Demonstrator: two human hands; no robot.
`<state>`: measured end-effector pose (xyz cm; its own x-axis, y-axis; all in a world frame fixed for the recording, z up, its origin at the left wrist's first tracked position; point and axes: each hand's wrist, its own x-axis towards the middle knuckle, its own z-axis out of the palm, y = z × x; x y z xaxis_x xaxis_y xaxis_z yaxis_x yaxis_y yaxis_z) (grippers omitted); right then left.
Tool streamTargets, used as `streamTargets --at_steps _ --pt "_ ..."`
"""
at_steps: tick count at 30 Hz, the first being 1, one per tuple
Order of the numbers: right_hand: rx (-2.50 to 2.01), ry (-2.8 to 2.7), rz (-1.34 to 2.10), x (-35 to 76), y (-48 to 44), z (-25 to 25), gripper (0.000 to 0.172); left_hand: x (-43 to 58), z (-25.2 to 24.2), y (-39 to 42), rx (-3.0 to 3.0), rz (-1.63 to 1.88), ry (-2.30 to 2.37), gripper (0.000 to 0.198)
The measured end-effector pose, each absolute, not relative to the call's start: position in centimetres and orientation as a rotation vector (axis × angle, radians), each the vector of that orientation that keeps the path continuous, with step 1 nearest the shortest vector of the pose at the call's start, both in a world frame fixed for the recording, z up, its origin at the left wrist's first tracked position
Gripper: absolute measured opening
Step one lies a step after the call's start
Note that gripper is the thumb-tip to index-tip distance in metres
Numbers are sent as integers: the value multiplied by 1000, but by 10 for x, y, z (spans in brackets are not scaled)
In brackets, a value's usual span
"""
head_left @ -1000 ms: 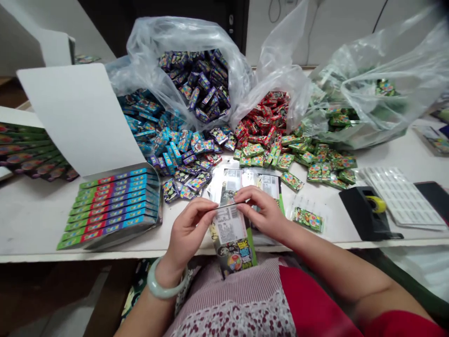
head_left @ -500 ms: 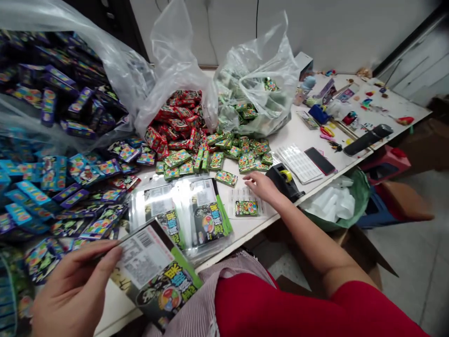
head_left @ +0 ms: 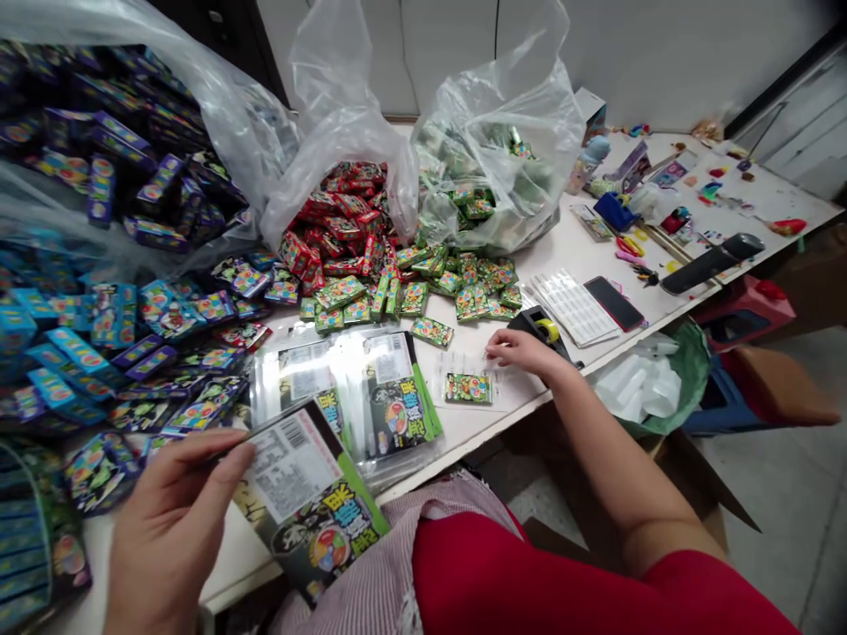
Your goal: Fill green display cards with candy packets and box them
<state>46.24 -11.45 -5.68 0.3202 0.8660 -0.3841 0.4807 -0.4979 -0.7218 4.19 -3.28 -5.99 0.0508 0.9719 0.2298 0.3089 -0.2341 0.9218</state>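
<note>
The left hand (head_left: 173,529) pinches a printed plastic packet (head_left: 308,503) by its edge. The right hand (head_left: 529,353), loosely curled and empty, lies just beside a tape dispenser (head_left: 537,328), near the table edge (head_left: 476,441).

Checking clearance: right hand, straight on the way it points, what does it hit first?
The right hand points left, and the loose green box looks first in line, though depth is hard to judge here.

White table (head_left: 569,242), green packets (head_left: 476,295), tape dispenser (head_left: 537,324)
</note>
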Motion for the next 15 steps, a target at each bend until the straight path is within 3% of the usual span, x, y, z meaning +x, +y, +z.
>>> streamTargets --at_steps 4,8,15 --pt "-1539 -1464 1266 404 -86 -6 20 55 -44 -38 1599 1164 1166 15" --pt "-1098 -1831 1339 313 -44 37 14 60 -30 -43 1670 1156 1060 7" --pt "-1123 -2259 1403 243 10 41 13 48 -28 -50 1631 1149 981 4"
